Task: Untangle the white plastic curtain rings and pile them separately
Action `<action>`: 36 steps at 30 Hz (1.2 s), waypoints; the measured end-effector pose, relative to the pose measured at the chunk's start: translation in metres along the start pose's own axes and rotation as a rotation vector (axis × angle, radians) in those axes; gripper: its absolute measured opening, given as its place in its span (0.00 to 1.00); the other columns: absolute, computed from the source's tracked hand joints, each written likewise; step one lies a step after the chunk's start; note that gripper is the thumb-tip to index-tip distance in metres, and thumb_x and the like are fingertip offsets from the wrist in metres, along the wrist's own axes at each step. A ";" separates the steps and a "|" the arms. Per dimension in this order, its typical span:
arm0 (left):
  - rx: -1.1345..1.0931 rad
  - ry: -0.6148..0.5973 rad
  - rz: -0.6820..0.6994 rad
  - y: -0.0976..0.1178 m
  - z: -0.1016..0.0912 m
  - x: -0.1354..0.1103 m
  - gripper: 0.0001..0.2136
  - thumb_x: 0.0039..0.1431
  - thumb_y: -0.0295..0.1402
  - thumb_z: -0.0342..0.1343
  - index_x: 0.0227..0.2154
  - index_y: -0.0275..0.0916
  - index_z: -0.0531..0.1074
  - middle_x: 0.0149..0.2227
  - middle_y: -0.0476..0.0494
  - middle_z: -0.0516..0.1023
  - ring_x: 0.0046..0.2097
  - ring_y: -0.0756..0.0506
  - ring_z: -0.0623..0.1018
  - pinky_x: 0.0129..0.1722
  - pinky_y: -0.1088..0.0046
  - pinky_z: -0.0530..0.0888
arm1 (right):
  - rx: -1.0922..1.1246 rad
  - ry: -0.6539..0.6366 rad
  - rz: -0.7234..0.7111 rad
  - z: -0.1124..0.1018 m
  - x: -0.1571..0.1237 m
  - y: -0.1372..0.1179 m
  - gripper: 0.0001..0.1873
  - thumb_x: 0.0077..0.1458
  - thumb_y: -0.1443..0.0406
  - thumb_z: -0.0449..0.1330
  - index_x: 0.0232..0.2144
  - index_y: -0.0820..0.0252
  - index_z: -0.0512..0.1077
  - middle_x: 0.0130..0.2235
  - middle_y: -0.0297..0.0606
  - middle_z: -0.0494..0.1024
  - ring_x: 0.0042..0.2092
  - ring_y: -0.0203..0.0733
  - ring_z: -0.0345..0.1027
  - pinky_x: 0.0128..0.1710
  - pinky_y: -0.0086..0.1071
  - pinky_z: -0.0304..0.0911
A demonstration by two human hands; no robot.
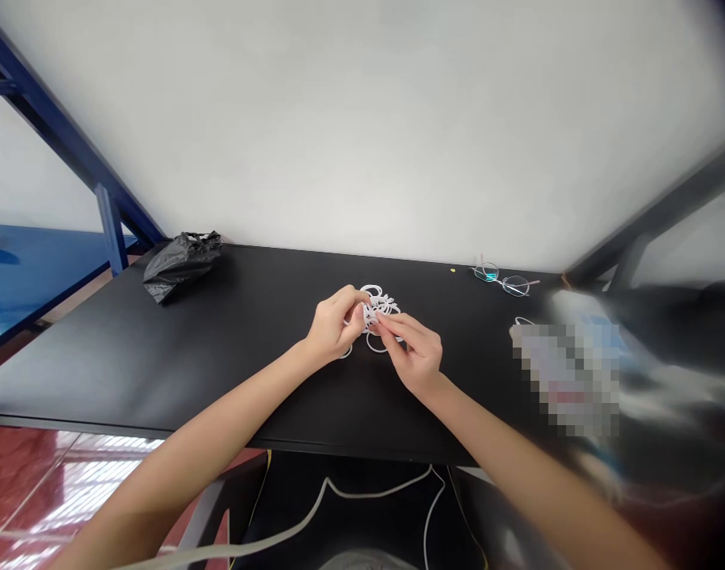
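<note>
A tangled bunch of thin white cord (381, 307) lies at the middle of the black table, with loops spread on the surface around both hands. My left hand (339, 323) is closed, its thumb and fingers pinching the cord from the left side. From the right, my right hand (415, 348) pinches the same bunch between thumb and fingertips. The fingertips of both hands meet close together, and they hide part of the tangle. Whether the bunch is one cord or several cannot be made out.
On the black table (249, 388), a crumpled black plastic bag (184, 263) lies at back left. Eyeglasses (502, 281) rest near the wall at right. A blurred package (567, 372) is at far right. Blue metal frame bars (110, 226) rise at left. A white cable (291, 522) hangs below the table's front edge.
</note>
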State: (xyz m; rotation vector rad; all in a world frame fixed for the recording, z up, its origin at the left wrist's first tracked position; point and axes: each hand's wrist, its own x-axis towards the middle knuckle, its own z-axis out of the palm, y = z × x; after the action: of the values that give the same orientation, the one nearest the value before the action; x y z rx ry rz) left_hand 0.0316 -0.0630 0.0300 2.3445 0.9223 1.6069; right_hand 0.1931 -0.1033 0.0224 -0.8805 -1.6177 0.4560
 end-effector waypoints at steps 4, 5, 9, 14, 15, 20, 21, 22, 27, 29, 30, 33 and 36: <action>-0.047 0.061 0.103 0.001 0.000 -0.002 0.16 0.69 0.35 0.38 0.33 0.37 0.68 0.25 0.48 0.68 0.23 0.52 0.63 0.25 0.74 0.63 | 0.005 0.016 -0.075 0.002 -0.005 -0.004 0.10 0.58 0.66 0.60 0.39 0.51 0.81 0.38 0.38 0.83 0.37 0.45 0.79 0.36 0.39 0.78; -0.060 0.074 0.118 0.000 0.000 -0.002 0.15 0.69 0.35 0.38 0.33 0.37 0.68 0.24 0.48 0.68 0.23 0.52 0.62 0.25 0.74 0.62 | 0.011 0.015 -0.085 0.002 -0.005 -0.005 0.10 0.58 0.67 0.60 0.39 0.51 0.81 0.38 0.38 0.83 0.36 0.45 0.79 0.36 0.39 0.78; -0.061 0.101 0.123 0.000 0.001 -0.004 0.17 0.69 0.36 0.37 0.32 0.38 0.68 0.24 0.48 0.68 0.23 0.51 0.63 0.24 0.73 0.62 | -0.008 -0.003 -0.049 0.003 -0.008 -0.008 0.09 0.58 0.66 0.60 0.39 0.51 0.81 0.37 0.39 0.83 0.35 0.46 0.80 0.35 0.40 0.78; -0.041 0.109 0.120 0.001 0.002 -0.005 0.18 0.69 0.36 0.36 0.31 0.38 0.68 0.23 0.49 0.67 0.22 0.51 0.63 0.24 0.74 0.62 | -0.003 0.000 -0.040 0.004 -0.009 -0.009 0.09 0.58 0.66 0.60 0.38 0.52 0.81 0.38 0.39 0.83 0.35 0.46 0.80 0.35 0.39 0.79; -0.039 0.111 0.124 0.001 0.001 -0.005 0.18 0.69 0.35 0.36 0.30 0.38 0.68 0.22 0.49 0.66 0.22 0.51 0.63 0.24 0.74 0.62 | -0.002 0.000 -0.042 0.004 -0.010 -0.009 0.09 0.59 0.66 0.59 0.38 0.52 0.81 0.37 0.39 0.83 0.35 0.46 0.80 0.35 0.39 0.79; -0.059 0.109 0.158 0.000 0.001 -0.005 0.16 0.69 0.32 0.37 0.30 0.37 0.68 0.23 0.49 0.66 0.22 0.52 0.62 0.23 0.75 0.61 | -0.021 0.020 -0.073 0.005 -0.010 -0.010 0.10 0.59 0.66 0.59 0.37 0.52 0.81 0.37 0.38 0.83 0.34 0.44 0.80 0.34 0.38 0.79; -0.056 0.106 0.158 -0.001 0.002 -0.006 0.16 0.69 0.33 0.37 0.30 0.37 0.68 0.23 0.49 0.66 0.22 0.52 0.62 0.23 0.75 0.61 | -0.020 0.026 -0.086 0.006 -0.010 -0.010 0.10 0.59 0.67 0.59 0.37 0.52 0.81 0.37 0.38 0.84 0.34 0.44 0.79 0.33 0.38 0.79; -0.051 0.103 0.156 -0.001 0.002 -0.007 0.17 0.69 0.33 0.37 0.30 0.37 0.68 0.22 0.49 0.66 0.22 0.52 0.62 0.23 0.75 0.61 | -0.018 0.029 -0.096 0.006 -0.010 -0.009 0.10 0.58 0.67 0.59 0.37 0.52 0.81 0.37 0.38 0.84 0.34 0.44 0.79 0.33 0.37 0.78; -0.010 0.037 0.128 -0.009 0.001 -0.003 0.18 0.69 0.37 0.37 0.31 0.37 0.69 0.23 0.49 0.67 0.23 0.51 0.64 0.25 0.74 0.63 | -0.055 -0.003 -0.041 0.007 -0.006 0.000 0.09 0.58 0.65 0.60 0.37 0.52 0.80 0.37 0.38 0.83 0.37 0.46 0.79 0.37 0.40 0.78; 0.056 -0.045 0.070 -0.021 -0.009 0.004 0.19 0.69 0.39 0.39 0.31 0.37 0.70 0.24 0.47 0.70 0.24 0.51 0.67 0.27 0.74 0.65 | -0.050 0.006 -0.023 0.005 -0.003 0.006 0.09 0.58 0.64 0.60 0.40 0.52 0.80 0.39 0.39 0.83 0.39 0.46 0.79 0.41 0.42 0.77; 0.112 -0.065 -0.003 -0.029 -0.016 0.009 0.19 0.68 0.41 0.40 0.31 0.37 0.71 0.26 0.46 0.73 0.26 0.50 0.69 0.29 0.74 0.66 | -0.043 0.022 -0.015 0.003 -0.001 0.009 0.11 0.58 0.64 0.60 0.43 0.52 0.78 0.41 0.39 0.83 0.40 0.46 0.79 0.43 0.42 0.76; 0.354 -0.074 -0.356 -0.058 -0.045 0.018 0.18 0.64 0.48 0.48 0.31 0.38 0.72 0.27 0.45 0.76 0.30 0.47 0.73 0.31 0.73 0.66 | -0.037 0.125 0.004 -0.003 0.006 0.019 0.15 0.60 0.63 0.59 0.49 0.53 0.75 0.43 0.40 0.81 0.39 0.44 0.78 0.42 0.41 0.76; 0.554 -0.237 -0.488 -0.086 -0.071 0.012 0.19 0.55 0.52 0.58 0.32 0.39 0.72 0.26 0.45 0.77 0.34 0.42 0.74 0.32 0.71 0.66 | -0.056 0.198 0.058 -0.011 0.013 0.027 0.14 0.60 0.63 0.58 0.48 0.54 0.75 0.42 0.40 0.80 0.38 0.42 0.77 0.39 0.39 0.77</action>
State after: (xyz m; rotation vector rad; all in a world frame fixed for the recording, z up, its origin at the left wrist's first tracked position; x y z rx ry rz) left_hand -0.0627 -0.0020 0.0302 2.2723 1.8793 0.9440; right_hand 0.2106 -0.0786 0.0144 -0.9854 -1.4329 0.3534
